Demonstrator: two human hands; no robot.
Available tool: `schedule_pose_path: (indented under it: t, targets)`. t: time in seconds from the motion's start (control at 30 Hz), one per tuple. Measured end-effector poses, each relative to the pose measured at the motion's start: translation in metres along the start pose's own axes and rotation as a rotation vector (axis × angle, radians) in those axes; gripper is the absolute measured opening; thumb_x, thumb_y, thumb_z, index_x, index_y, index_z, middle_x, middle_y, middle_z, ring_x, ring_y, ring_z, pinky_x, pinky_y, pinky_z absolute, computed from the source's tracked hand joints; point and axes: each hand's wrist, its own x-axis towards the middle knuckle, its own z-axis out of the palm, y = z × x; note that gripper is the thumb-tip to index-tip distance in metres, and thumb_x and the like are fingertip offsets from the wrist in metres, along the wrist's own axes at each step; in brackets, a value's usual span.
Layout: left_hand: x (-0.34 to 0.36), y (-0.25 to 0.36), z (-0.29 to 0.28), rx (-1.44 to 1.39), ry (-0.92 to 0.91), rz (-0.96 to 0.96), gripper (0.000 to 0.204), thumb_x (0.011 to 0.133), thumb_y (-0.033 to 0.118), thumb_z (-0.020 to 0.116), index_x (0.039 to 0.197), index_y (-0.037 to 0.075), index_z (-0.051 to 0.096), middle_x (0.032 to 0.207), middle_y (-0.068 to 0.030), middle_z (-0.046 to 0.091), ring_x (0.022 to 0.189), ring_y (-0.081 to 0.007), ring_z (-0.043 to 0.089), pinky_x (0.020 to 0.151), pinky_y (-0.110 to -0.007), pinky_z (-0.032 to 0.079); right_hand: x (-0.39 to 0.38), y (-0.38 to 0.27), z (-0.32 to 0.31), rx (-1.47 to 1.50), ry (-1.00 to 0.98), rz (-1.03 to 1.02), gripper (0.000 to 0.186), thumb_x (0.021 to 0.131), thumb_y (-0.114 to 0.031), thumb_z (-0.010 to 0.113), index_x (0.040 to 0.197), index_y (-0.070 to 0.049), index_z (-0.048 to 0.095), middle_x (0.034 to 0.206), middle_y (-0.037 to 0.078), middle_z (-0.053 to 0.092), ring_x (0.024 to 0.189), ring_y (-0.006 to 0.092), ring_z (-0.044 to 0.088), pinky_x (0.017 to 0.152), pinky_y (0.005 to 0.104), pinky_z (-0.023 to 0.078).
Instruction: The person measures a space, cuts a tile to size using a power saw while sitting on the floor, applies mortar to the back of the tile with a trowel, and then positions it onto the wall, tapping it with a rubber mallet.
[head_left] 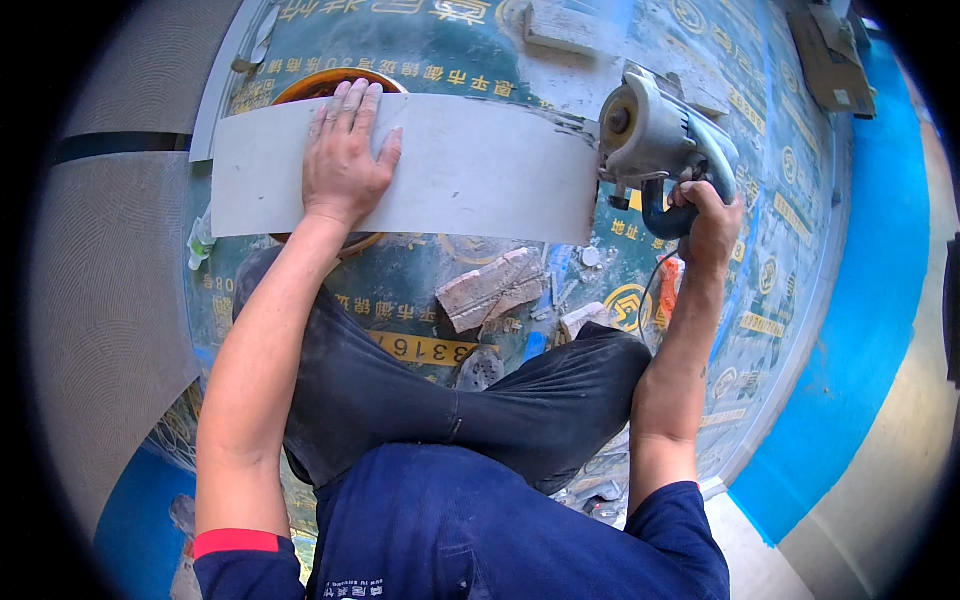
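A long pale grey tile (480, 165) lies across a round orange-brown container (330, 83), which shows only at its rim above and below the tile. My left hand (343, 160) rests flat on the tile's left part with fingers stretched out. My right hand (705, 220) grips the dark handle of a silver handheld electric cutter (645, 130), held at the tile's right end, where the edge is dark and chipped. A cable hangs from the cutter. Whether its blade touches the tile I cannot tell.
Broken stone pieces (490, 292), small offcuts and an orange-red object (670, 288) lie on a printed green floor covering (425, 260) around my bent legs. A grey slab (560, 28) lies above the tile, cardboard (830, 60) at upper right, and large textured grey boards (120, 250) at left.
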Motion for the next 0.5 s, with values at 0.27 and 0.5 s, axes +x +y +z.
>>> schedule_pose_path:
  t: [0.27, 0.5]
  targets:
    - [-0.0007, -0.001, 0.0014, -0.002, 0.008, -0.001, 0.059, 0.091, 0.04, 0.053, 0.141, 0.009, 0.043, 0.145, -0.0116, 0.043, 0.138, -0.0284, 0.034, 0.114, -0.044, 0.025, -0.0024, -0.006, 0.005, 0.012, -0.012, 0.018, 0.024, 0.067, -0.005, 0.057, 0.088, 0.005, 0.06, 0.067, 0.007, 0.057, 0.058, 0.0142, 0.054, 0.058, 0.0278, 0.045]
    - [0.0, 0.0012, -0.0016, 0.014, 0.008, -0.002, 0.058, 0.092, 0.04, 0.051, 0.14, 0.009, 0.043, 0.145, -0.0115, 0.043, 0.138, -0.0279, 0.034, 0.115, -0.043, 0.024, -0.0014, -0.0046, 0.0039, 0.039, -0.024, 0.034, 0.012, 0.07, -0.003, 0.056, 0.079, 0.002, 0.06, 0.066, 0.005, 0.057, 0.057, 0.0137, 0.053, 0.056, 0.0269, 0.043]
